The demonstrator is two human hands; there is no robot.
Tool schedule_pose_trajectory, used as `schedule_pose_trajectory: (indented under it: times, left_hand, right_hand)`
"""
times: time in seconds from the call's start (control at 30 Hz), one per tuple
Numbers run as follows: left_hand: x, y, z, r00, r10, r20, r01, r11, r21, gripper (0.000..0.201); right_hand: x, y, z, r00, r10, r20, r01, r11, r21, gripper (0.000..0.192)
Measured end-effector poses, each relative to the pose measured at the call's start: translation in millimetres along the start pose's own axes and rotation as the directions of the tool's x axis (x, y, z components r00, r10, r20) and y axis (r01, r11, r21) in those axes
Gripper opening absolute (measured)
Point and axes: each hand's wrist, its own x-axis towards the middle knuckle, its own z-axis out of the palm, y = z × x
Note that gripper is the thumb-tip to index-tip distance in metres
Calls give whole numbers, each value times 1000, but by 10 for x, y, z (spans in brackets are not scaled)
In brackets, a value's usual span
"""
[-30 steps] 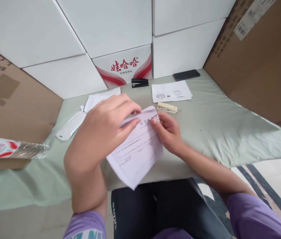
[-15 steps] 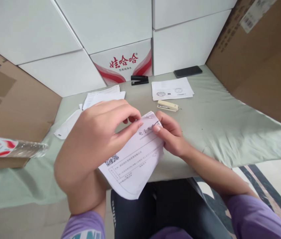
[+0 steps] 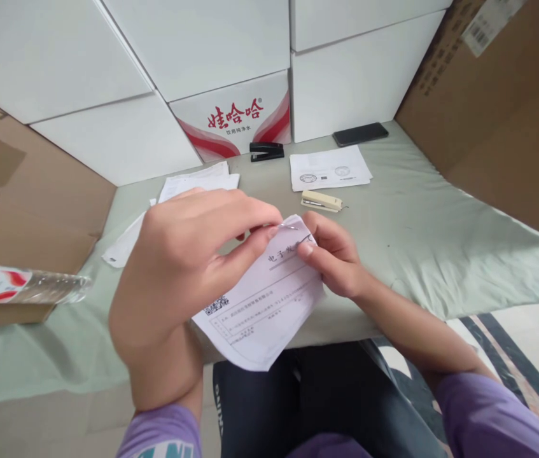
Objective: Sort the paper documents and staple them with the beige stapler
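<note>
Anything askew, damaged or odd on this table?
Yes: a water bottle lies on its side at the left edge, on a cardboard flap. The printed paper pinched by the left hand and right hand is curled at its top corner. Nothing spilled.

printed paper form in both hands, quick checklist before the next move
1. White printed paper form gripped by left hand and right hand: ok.
2. Form's top edge pinched by fingers: ok.
3. Staple at that edge: cannot tell.
4. Beige stapler lying free on green cloth table: ok.
5. Black stapler shut: ok.
</note>
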Motion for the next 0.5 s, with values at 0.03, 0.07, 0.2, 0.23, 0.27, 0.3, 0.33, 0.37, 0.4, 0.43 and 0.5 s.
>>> schedule_pose_trajectory:
  times: [0.03, 0.07, 0.2, 0.23, 0.27, 0.3, 0.33, 0.37, 0.4, 0.43, 0.5]
  left_hand:
    - [-2, -1, 2, 1000, 6, 4, -6, 1000, 1, 17]
    - [-3, -3, 5, 1000, 8, 14, -8, 1000, 3, 17]
    - [1, -7, 27, 999, -8, 42, 6, 999, 36, 19]
    - [3, -8, 37, 999, -9, 36, 7, 998, 57, 18]
    - [4, -8, 49, 1000, -5, 22, 3, 997, 83, 17]
    - [4, -9, 63, 1000, 2, 8, -3, 994, 112, 15]
    - [2, -9, 77, 1000, 10, -1, -10, 990, 141, 14]
    - [0, -8, 91, 1000, 19, -3, -18, 985, 170, 14]
    - [-3, -7, 105, 1000, 31, -7, -29, 980, 198, 13]
    - [-5, -5, 118, 999, 45, -1, -44, 973, 225, 14]
    - [-4, 1, 144, 998, 67, 11, -67, 962, 265, 15]
  right_hand:
    - [6, -4, -21, 1000, -15, -5, 15, 997, -79, 36]
    - [11, -2, -42, 999, -40, -3, 39, 987, -159, 34]
    - [9, 69, -97, 986, -168, 17, 161, 905, -394, 22]
    - [3, 95, -97, 981, -192, 10, 178, 885, -431, 20]
    - [-5, 121, -91, 977, -213, -1, 189, 866, -463, 19]
    - [-14, 144, -81, 972, -234, -15, 197, 848, -492, 17]
    - [-22, 163, -66, 966, -255, -28, 204, 832, -516, 15]
    - [-29, 178, -51, 960, -275, -42, 211, 818, -536, 13]
    - [-34, 190, -36, 954, -297, -54, 220, 806, -550, 11]
    - [-37, 201, -24, 946, -317, -65, 228, 796, -560, 8]
    - [-37, 220, -12, 934, -347, -86, 239, 786, -570, 5]
